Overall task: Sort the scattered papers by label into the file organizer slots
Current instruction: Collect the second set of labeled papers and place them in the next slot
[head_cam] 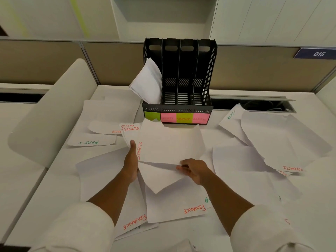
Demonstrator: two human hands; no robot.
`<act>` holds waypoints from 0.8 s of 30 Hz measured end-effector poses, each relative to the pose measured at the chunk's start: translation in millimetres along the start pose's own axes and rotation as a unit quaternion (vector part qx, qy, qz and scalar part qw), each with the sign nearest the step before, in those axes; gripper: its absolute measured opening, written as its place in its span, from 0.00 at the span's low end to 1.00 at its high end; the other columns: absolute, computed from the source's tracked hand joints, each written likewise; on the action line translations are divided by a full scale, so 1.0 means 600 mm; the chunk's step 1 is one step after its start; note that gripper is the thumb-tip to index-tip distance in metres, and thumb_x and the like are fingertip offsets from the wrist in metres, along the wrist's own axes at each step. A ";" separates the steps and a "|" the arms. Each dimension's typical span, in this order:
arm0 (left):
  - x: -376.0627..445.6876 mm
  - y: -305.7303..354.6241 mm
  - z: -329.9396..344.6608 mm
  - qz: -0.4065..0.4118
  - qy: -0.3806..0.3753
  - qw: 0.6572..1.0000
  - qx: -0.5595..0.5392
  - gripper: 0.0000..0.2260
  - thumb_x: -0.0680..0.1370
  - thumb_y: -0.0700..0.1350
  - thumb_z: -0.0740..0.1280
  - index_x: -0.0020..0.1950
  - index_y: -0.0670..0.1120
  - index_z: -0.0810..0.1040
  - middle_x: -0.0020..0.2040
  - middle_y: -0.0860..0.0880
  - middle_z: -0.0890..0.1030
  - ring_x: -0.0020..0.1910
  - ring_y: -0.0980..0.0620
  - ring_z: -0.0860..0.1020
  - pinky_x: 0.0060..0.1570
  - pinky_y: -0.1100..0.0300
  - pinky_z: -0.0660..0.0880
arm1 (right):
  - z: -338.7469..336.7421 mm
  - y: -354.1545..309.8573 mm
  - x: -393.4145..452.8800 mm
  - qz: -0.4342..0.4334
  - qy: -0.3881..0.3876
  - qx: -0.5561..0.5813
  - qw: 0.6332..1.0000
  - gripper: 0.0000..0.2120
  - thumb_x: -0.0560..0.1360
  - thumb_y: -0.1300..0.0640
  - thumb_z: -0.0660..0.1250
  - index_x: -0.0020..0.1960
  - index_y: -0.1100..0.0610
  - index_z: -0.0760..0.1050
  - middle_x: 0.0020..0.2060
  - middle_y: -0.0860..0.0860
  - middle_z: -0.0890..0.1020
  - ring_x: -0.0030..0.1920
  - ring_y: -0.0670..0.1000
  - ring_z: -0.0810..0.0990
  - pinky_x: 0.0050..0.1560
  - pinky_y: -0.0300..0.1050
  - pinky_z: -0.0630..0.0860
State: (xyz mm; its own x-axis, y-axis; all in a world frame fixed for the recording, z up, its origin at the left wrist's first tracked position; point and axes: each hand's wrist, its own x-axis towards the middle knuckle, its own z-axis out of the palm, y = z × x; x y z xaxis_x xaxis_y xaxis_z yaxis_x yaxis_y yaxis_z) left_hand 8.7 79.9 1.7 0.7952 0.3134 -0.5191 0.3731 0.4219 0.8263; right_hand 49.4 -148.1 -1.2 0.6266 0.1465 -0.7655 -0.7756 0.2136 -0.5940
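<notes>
Papers (272,135) lie scattered over the white desk (36,193), labelled SPORTS, FINANCE and ADMIN in red and green ink. Between my hands I hold a small stack of SPORTS sheets (169,148) above the mess, just in front of the black file organizer (205,73). My left hand (131,160) grips the stack's left edge, thumb pressed on top beside the red lettering. My right hand (194,170) pinches the near edge, fingers curled around the paper. The organizer stands at the back of the desk with coloured sticky labels (176,117) along its front; its leftmost slot holds a leaning bundle of sheets (147,82).
</notes>
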 end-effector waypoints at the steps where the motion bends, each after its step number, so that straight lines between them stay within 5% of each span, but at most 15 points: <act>1: -0.001 0.001 0.001 0.006 -0.019 1.000 -0.001 0.22 0.79 0.63 0.55 0.68 0.54 0.71 0.59 0.50 0.82 0.55 0.44 0.81 0.52 0.48 0.78 | 0.002 0.001 -0.002 0.004 -0.004 0.013 1.000 0.06 0.73 0.72 0.68 0.49 0.69 0.74 0.47 0.62 0.80 0.41 0.58 0.84 0.45 0.47 0.83; 5: 0.000 -0.007 0.006 0.021 0.018 0.995 0.094 0.19 0.76 0.50 0.71 0.64 0.50 0.73 0.61 0.48 0.80 0.56 0.45 0.80 0.53 0.51 0.78 | 0.005 0.002 -0.013 0.019 -0.047 0.009 0.999 0.12 0.71 0.73 0.70 0.53 0.69 0.73 0.54 0.64 0.80 0.51 0.62 0.83 0.48 0.50 0.83; 8: 0.006 -0.015 0.002 0.025 0.059 0.987 0.145 0.16 0.76 0.42 0.71 0.61 0.49 0.73 0.61 0.47 0.79 0.52 0.48 0.78 0.46 0.58 0.76 | -0.004 -0.002 -0.019 0.006 -0.041 -0.019 0.999 0.17 0.70 0.68 0.73 0.57 0.67 0.73 0.52 0.64 0.82 0.48 0.62 0.84 0.46 0.51 0.83; 16: 0.016 -0.002 -0.017 0.010 0.070 0.980 0.186 0.17 0.77 0.42 0.69 0.66 0.46 0.72 0.65 0.45 0.77 0.56 0.45 0.75 0.53 0.53 0.74 | -0.049 -0.040 -0.009 -0.092 0.060 -0.007 0.994 0.12 0.74 0.54 0.71 0.55 0.57 0.74 0.51 0.56 0.83 0.49 0.58 0.84 0.46 0.52 0.82; 24: 0.016 0.021 -0.043 -0.016 0.022 0.967 0.253 0.23 0.76 0.48 0.71 0.69 0.46 0.70 0.62 0.47 0.75 0.56 0.45 0.73 0.59 0.48 0.72 | -0.070 -0.068 0.005 -0.132 0.126 -0.083 0.980 0.20 0.72 0.55 0.73 0.61 0.57 0.74 0.55 0.55 0.79 0.51 0.55 0.80 0.47 0.49 0.79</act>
State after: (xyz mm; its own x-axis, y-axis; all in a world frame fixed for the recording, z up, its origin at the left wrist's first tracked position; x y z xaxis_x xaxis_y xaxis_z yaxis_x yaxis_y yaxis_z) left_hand 8.7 110.0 1.3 0.7624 0.3478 -0.5458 0.5920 -0.0340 0.8052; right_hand 79.8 -197.1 10.5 0.7843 -0.1411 -0.6041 -0.6039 0.0489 -0.7955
